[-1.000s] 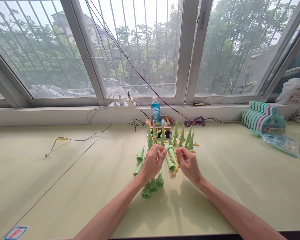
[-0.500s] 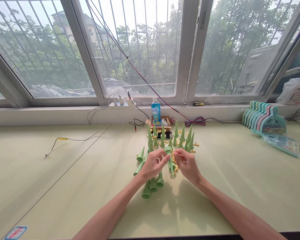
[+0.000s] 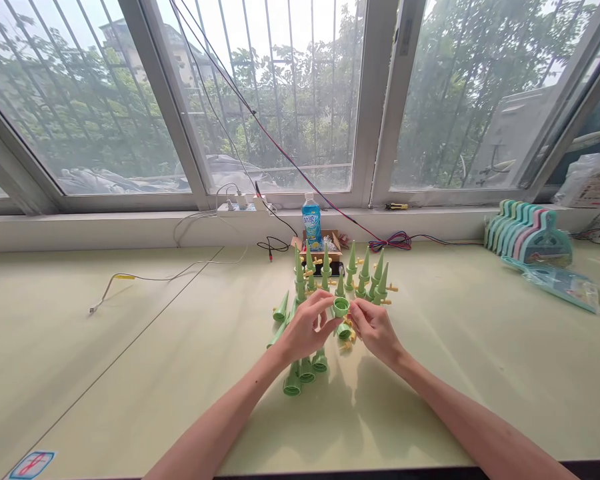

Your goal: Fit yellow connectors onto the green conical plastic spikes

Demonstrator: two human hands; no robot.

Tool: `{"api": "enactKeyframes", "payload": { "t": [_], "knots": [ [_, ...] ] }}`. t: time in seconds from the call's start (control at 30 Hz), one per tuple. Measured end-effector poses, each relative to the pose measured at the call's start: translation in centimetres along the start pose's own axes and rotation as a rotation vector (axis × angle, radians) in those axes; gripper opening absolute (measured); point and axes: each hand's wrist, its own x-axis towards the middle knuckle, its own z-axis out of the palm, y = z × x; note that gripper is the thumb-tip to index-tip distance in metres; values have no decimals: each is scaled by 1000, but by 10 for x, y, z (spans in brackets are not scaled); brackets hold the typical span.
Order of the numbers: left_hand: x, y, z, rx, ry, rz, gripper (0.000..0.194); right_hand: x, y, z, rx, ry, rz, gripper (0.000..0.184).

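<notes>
Holding a green plastic cone [image 3: 341, 308] between both hands, I have its round open mouth turned up toward my head camera, above the pale green table [image 3: 130, 360]. My left hand [image 3: 304, 330] curls around it from the left, thumb and fingertips pinching near the rim. My right hand [image 3: 377, 328] meets it from the right, fingers bent and pressed close at the rim; whether they also grip one of the small yellow pieces I cannot tell.

Just beneath my hands, a few yellow fittings [image 3: 349, 340] lie loose on the table. Below my left hand, three more cones [image 3: 305, 372] lie with their open ends toward me, and others [image 3: 281, 310] lie slanted to the left of that hand. Beyond my fingers, a cluster of upright cones [image 3: 365, 273] stands point up, several with yellow fittings attached.

Behind that cluster sits a small cardboard box [image 3: 330, 250], with a blue-labelled drink bottle [image 3: 311, 223] upright beside it by the window ledge. Red and black wires [image 3: 395, 241] trail along the ledge. Far to my right, a row of pastel plastic items [image 3: 527, 235] stands near the wall, with a clear packet [image 3: 560, 283] lying in front of it. A thin cable [image 3: 130, 279] lies across the table far to my left.
</notes>
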Motion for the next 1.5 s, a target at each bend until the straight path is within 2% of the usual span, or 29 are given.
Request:
{"api": "enactKeyframes", "payload": {
  "t": [0.2, 0.3, 0.43, 0.53, 0.6, 0.77, 0.93, 1.13, 1.33, 1.5],
  "knots": [
    [-1, -7, -2, 158, 12, 106, 33, 1, 1, 0, 15, -12, 35, 42],
    [-2, -7, 0, 198, 37, 99, 34, 1, 1, 1, 31, -3, 35, 40],
    [-1, -5, 5, 122, 88, 0, 31, 0, 1, 2, 32, 33, 21, 38],
    [1, -2, 6, 24, 167, -82, 20, 0, 0, 1, 7, 66, -6, 36],
    [3, -2, 5, -40, 190, -136, 24, 0, 0, 1, -24, 80, -33, 35],
    [4, -1, 3, -192, 105, -273, 53, 1, -3, 0, -120, 69, -116, 31],
    [4, 4, 5, -321, 21, -353, 47, 1, -3, 0, -177, 54, -145, 29],
    [4, 3, 4, -411, 30, -347, 38, 0, -3, -1, -168, 33, -148, 27],
    [5, 2, 2, -400, 16, -331, 36, 2, -3, -2, -146, 24, -148, 26],
    [4, 1, 4, -310, 41, -212, 30, 2, -3, -2, -186, 25, -147, 32]
  ]
}}
